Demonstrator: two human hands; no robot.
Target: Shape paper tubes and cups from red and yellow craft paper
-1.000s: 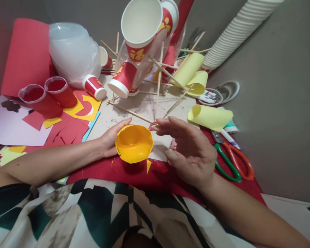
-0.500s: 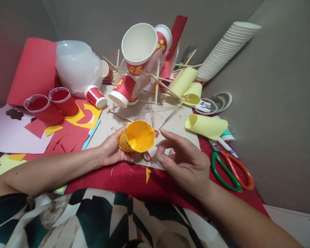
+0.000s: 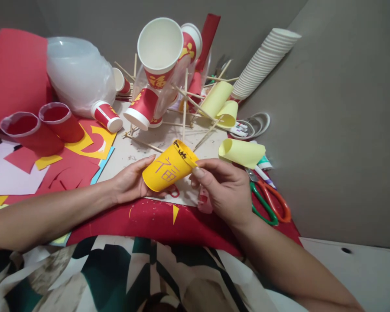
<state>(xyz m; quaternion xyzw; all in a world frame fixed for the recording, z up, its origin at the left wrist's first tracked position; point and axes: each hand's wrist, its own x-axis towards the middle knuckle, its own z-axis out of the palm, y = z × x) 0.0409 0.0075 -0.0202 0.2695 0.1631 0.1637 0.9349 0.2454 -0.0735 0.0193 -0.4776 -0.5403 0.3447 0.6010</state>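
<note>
A yellow paper cup [image 3: 164, 171] with a purple hand-drawn character on its side and a dark strip along the rim lies tilted between my hands. My left hand [image 3: 133, 180] cradles its base from the left, fingers under it. At the rim end, my right hand [image 3: 225, 186] pinches the edge between thumb and fingers. Below the cup, a red paper ring [image 3: 173, 191] rests partly hidden on the grey board [image 3: 117, 158]. A small pinkish scrap [image 3: 204, 201] lies beside my right hand.
Behind stand red-and-white paper cups [image 3: 160, 47] among wooden sticks [image 3: 184, 104]. Two red cups [image 3: 35, 134] and paper scraps [image 3: 71, 171] are at left. Scissors [image 3: 269, 203], yellow paper rolls [image 3: 242, 152] and a leaning stack of white cups [image 3: 264, 63] are at right.
The yellow cup has turned from its opening facing me to its side, showing the drawn character. My right hand has closed on its rim. The view has shifted right.
</note>
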